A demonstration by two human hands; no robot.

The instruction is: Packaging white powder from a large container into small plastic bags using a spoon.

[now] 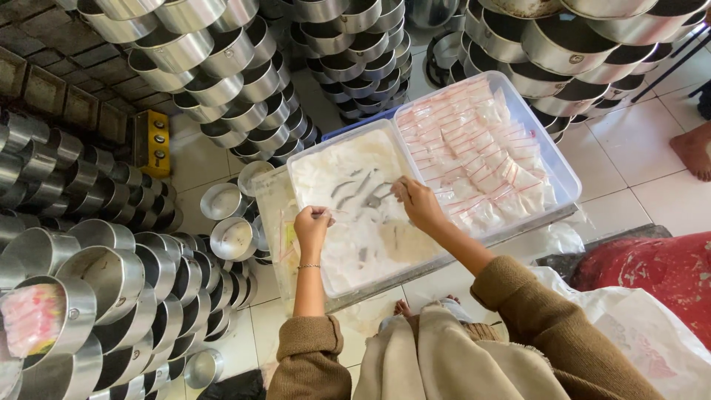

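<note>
Mid-frame, the left hand (311,224) pinches a small clear bag (331,215) over the powder tub (348,215). The right hand (416,204) grips what seems to be a spoon (379,198) in the white powder. The bag tub (481,148), right of centre, is heaped with filled clear bags with red strips; much powder remains. Metal tins (222,81) are stacked at the upper left.

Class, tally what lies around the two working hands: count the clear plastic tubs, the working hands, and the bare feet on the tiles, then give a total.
Clear plastic tubs: 2, the powder tub and the sachet tub
Hands: 2, left hand, right hand
Bare feet: 1, foot
Total: 5
</note>
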